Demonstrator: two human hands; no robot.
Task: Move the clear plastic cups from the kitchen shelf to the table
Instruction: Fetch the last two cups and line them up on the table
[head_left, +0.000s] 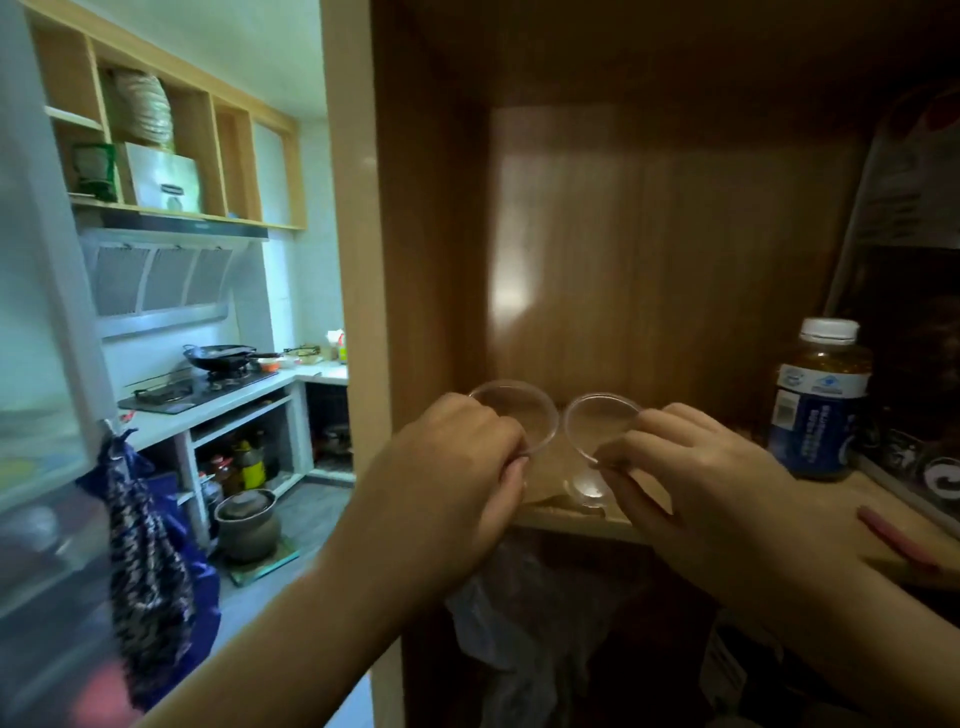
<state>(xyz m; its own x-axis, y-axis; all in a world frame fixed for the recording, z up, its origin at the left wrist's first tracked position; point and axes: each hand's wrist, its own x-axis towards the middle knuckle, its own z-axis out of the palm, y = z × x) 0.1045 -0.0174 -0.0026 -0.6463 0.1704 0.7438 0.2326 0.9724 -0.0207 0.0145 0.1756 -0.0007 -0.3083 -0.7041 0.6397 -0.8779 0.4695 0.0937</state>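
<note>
Two clear plastic cups stand side by side near the front edge of a wooden shelf. My left hand pinches the near rim of the left cup. My right hand pinches the near rim of the right cup, whose round base shows through its wall. The two rims almost touch. Whether the cups rest on the shelf or are lifted off it I cannot tell.
A brown bottle with a white cap and blue label stands on the shelf to the right, dark packages behind it. A pink object lies at the shelf's right front. Left is the kitchen with a stove and hanging bag.
</note>
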